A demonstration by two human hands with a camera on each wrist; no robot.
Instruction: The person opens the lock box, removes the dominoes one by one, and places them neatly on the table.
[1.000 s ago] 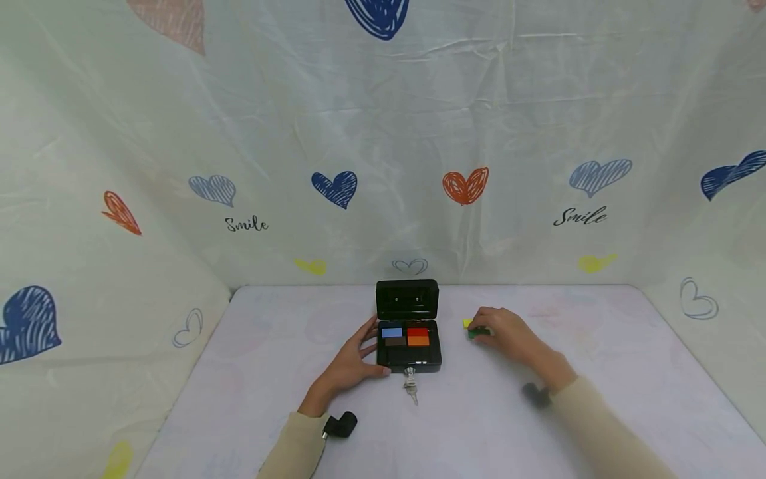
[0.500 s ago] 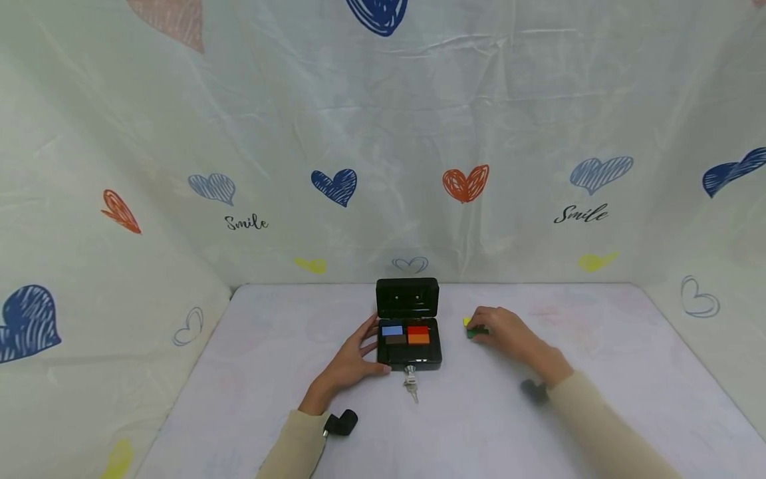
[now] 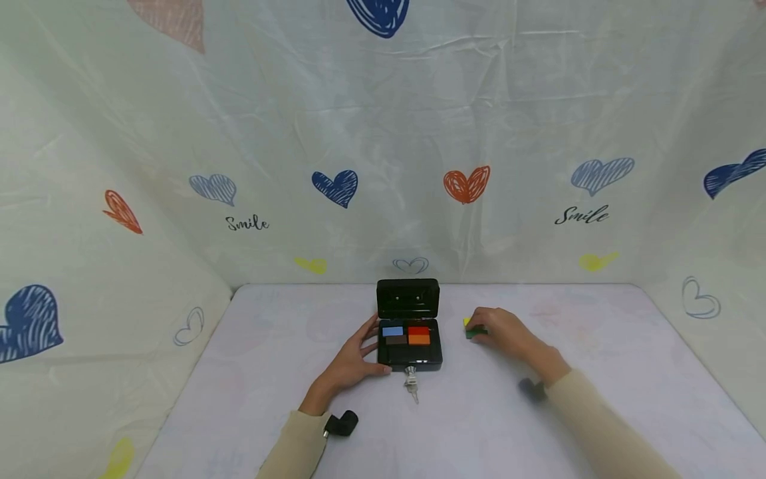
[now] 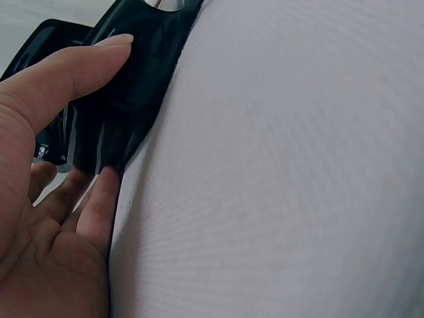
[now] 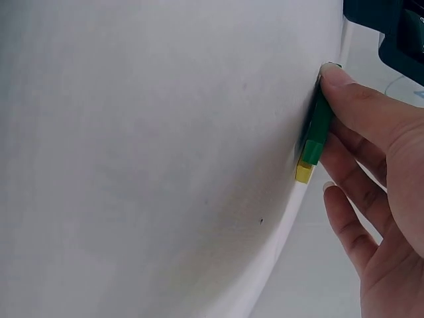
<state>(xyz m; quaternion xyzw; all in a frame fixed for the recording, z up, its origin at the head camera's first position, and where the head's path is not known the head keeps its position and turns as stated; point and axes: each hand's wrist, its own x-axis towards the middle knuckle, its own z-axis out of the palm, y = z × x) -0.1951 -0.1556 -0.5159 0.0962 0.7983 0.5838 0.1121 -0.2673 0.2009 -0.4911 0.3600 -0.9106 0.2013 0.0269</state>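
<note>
A black cash box (image 3: 427,364) stands with its lid (image 3: 407,297) raised, holding blue (image 3: 392,331), red (image 3: 418,330), orange (image 3: 419,340) and dark grey blocks (image 3: 395,340). My left hand (image 3: 348,367) grips its near left corner, thumb on the front wall and fingers along the side; the left wrist view shows this closely. To the right of the box, my right hand (image 3: 507,334) pinches a green block (image 5: 320,126) between thumb and fingers, low at the table. A yellow block (image 5: 303,173) sits right against the green one, partly covered by it.
A key ring with keys (image 3: 411,384) hangs from the lock at the front of the box. The white table (image 3: 467,426) meets a heart-printed curtain (image 3: 526,120) at its back edge. A black wrist camera (image 3: 342,424) is on the left forearm.
My right hand has slid very slightly left with the green block. The left hand and the cash box have not moved.
</note>
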